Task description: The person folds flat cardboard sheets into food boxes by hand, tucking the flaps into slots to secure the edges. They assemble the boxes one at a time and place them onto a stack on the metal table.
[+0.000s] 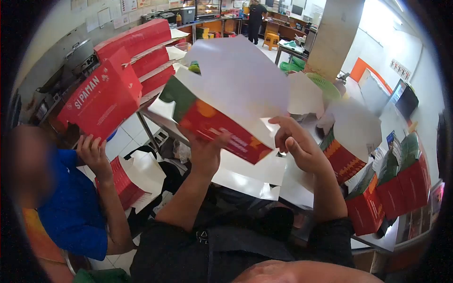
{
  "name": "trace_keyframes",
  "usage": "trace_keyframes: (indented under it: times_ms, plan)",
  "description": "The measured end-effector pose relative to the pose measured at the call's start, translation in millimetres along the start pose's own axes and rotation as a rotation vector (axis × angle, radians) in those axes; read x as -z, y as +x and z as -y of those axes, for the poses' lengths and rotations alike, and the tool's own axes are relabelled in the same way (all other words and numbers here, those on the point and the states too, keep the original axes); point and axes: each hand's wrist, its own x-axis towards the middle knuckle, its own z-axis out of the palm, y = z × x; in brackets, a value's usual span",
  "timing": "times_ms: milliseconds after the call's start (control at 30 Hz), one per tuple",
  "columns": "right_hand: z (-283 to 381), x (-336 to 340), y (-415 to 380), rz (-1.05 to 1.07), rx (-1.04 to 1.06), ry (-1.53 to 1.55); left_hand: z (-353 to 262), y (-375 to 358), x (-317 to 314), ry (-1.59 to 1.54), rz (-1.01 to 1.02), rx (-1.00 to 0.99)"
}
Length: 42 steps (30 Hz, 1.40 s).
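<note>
A partly folded carton, red and green on its side with a large white flap standing up, is held in front of me. My left hand grips its red side from below, fingers wrapped against the printed panel. At the carton's right corner is my right hand, its fingers apart and curved, beside the white edge. Whether its fingertips touch the carton is unclear. Below the carton lies a white card sheet on the table.
A co-worker in a blue shirt at the left holds a red carton. Red cartons are stacked behind. Nested red and green cartons stand at the right, near a green basket. Another person stands far back.
</note>
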Motion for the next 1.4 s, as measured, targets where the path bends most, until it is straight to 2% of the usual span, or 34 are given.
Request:
trace_keyframes:
  times_ms: [67, 100, 133, 200, 267, 333, 433, 500, 533, 567, 633, 800, 900, 1000, 1167, 1300, 1400]
  plan:
    - [10.2, 0.3, -2.8, -0.053, 0.019, -0.010, -8.6, -3.8, -6.5, 0.323, 0.090, 0.119]
    - [16.1, -2.4, -2.8, -0.107, 0.139, -0.073, -11.1, -7.0, -11.3, 0.492, 0.175, 0.263]
    - [23.3, -7.8, -0.3, -0.163, 0.261, -0.139, -10.6, -9.2, -16.6, 0.613, 0.246, 0.322]
    - [32.2, -9.4, -3.4, -0.157, 0.440, -0.191, -4.6, -9.6, -26.3, 0.739, 0.267, 0.106]
    - [38.6, -9.6, -7.1, -0.023, 0.559, -0.152, -2.4, -8.1, -32.5, 0.855, 0.247, -0.128]
    - [43.9, -5.3, -9.5, 0.067, 0.595, -0.040, -2.9, -7.2, -35.8, 0.963, 0.221, -0.337]
    - [27.4, 4.9, -4.4, 0.086, 0.646, 0.133, -4.2, -8.0, -40.6, 0.981, 0.320, -0.479]
    - [26.3, 4.0, -6.7, -0.079, 0.436, 0.099, -6.4, -10.4, -45.9, 0.858, 0.495, -0.469]
    - [29.2, 2.6, -6.7, -0.160, 0.330, 0.081, -14.7, -11.8, -51.2, 0.854, 0.646, -0.438]
    - [31.4, -7.0, -4.5, -0.233, 0.280, 0.112, -19.2, -17.7, -55.4, 0.795, 0.714, -0.375]
    - [27.6, -5.2, -4.1, -0.242, 0.243, 0.020, -26.2, -22.9, -64.5, 0.638, 0.804, -0.240]
    - [34.5, 0.2, -6.4, -0.254, 0.229, -0.111, -30.7, -19.9, -66.9, 0.631, 0.816, -0.213]
    - [43.0, 7.2, -7.6, -0.283, 0.289, -0.167, -31.4, -18.9, -71.0, 0.625, 0.839, -0.229]
    - [37.7, 7.4, -11.1, -0.366, 0.277, -0.140, -28.9, -18.5, -67.1, 0.605, 0.891, -0.207]
    - [38.2, 13.0, -13.7, -0.424, 0.369, -0.419, -34.5, -20.9, -69.5, 0.513, 0.957, -0.122]
    - [35.6, 7.7, -17.3, -0.503, 0.167, -0.266, -40.0, -18.8, -68.8, 0.478, 1.002, -0.080]
    - [49.6, 11.6, -17.3, -0.553, 0.202, -0.388, -45.1, -16.0, -66.9, 0.457, 1.019, -0.059]
